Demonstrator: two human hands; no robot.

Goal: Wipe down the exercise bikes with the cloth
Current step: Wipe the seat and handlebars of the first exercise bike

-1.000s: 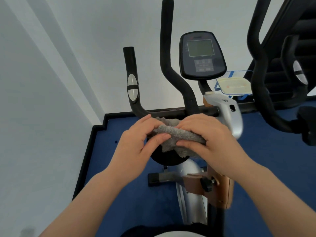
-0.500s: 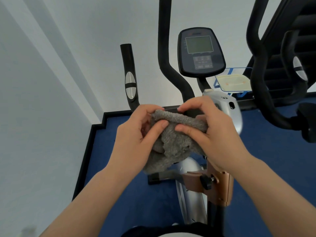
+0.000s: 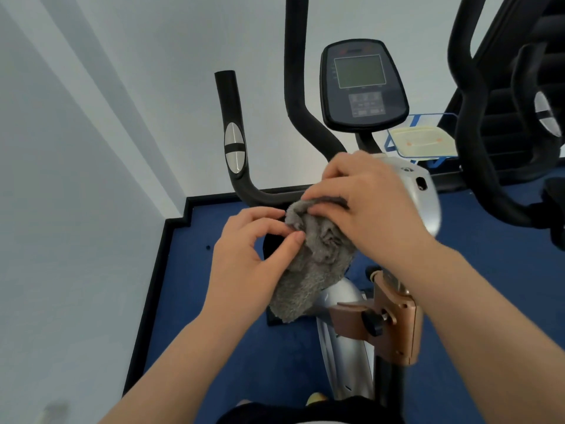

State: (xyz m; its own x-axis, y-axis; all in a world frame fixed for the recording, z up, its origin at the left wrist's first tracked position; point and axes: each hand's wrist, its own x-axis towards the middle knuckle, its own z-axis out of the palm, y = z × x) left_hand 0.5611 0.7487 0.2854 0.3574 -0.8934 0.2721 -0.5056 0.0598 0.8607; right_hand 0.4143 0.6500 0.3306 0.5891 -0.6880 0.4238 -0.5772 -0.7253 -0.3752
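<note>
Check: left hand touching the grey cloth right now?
Touching. Head view shows the left hand pinching the grey cloth edge between thumb and fingertips.

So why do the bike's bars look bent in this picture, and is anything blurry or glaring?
Head view: the wide-angle lens bows the wall lines and the handlebar near the edges. Light is soft and even, with no hard shadows. The console screen shows no glare. The right hand and the silver housing behind it look slightly motion-smeared; the cloth stays fairly sharp.

Grey fluffy cloth bunched, hanging in front of bike handlebar
</note>
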